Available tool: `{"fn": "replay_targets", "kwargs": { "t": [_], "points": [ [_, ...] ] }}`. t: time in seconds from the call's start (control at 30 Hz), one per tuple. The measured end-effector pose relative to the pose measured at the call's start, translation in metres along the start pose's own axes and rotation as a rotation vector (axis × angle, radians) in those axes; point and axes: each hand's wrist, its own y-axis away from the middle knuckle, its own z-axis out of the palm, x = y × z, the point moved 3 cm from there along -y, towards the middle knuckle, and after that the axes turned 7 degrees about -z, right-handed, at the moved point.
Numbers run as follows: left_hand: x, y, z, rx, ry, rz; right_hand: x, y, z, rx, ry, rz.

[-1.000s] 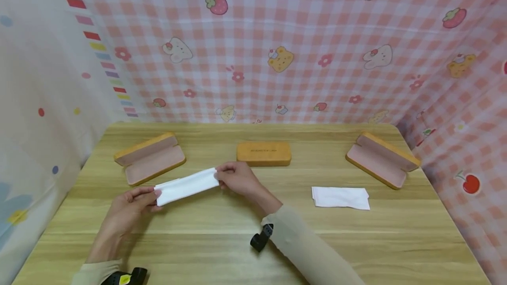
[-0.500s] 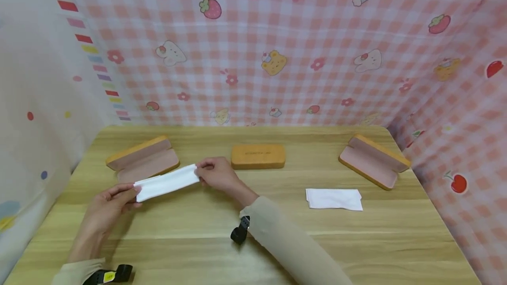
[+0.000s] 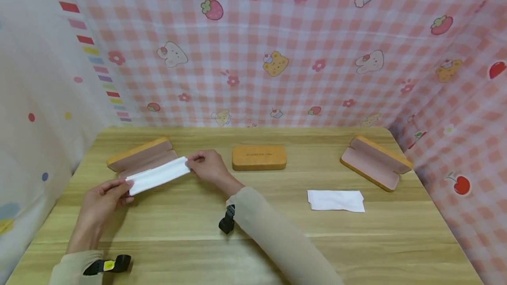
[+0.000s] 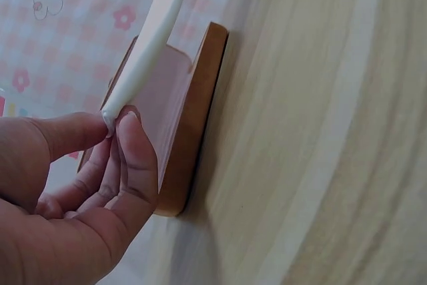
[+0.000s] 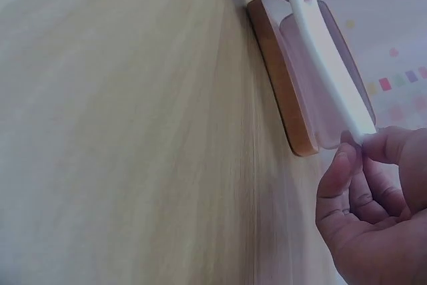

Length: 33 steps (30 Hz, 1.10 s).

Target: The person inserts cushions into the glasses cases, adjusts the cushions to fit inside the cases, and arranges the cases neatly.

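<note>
A folded white cloth (image 3: 159,176) is stretched between my two hands, held in the air just in front of and partly over an open glasses case (image 3: 138,155) with a pink lining. My left hand (image 3: 101,200) pinches the cloth's left end between thumb and fingers. At the other end, my right hand (image 3: 211,167) pinches it the same way. In the left wrist view the cloth (image 4: 148,45) runs up from the fingertips past the case (image 4: 193,125). From the right wrist, the cloth (image 5: 327,55) hides part of the case's lining.
A closed tan glasses case (image 3: 259,158) stands at the back middle of the wooden table (image 3: 253,250). Another open case (image 3: 374,164) sits at the back right. A second folded white cloth (image 3: 336,200) lies in front of it. Patterned curtains (image 3: 253,47) hang behind.
Both hands have carried the white cloth left and slightly away from me, from in front of the left open case to partly over it. The other cases and the second cloth stay put.
</note>
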Motion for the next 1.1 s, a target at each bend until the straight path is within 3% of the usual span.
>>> {"fn": "replay_targets", "kwargs": {
  "t": [0.23, 0.43, 0.67, 1.1],
  "points": [
    [0.006, -0.007, -0.001, 0.06, -0.002, 0.022, -0.006, -0.013, 0.004, 0.011, 0.05, -0.036],
    [0.007, -0.013, -0.001, 0.125, 0.017, 0.002, -0.01, -0.022, 0.008, -0.006, 0.092, -0.069],
    [0.009, -0.019, 0.0, 0.171, -0.044, 0.009, -0.01, -0.032, 0.01, 0.019, 0.134, -0.078],
    [0.007, -0.017, -0.015, 0.257, -0.137, -0.011, -0.018, -0.042, 0.031, -0.023, 0.212, -0.136]
  ]
}}
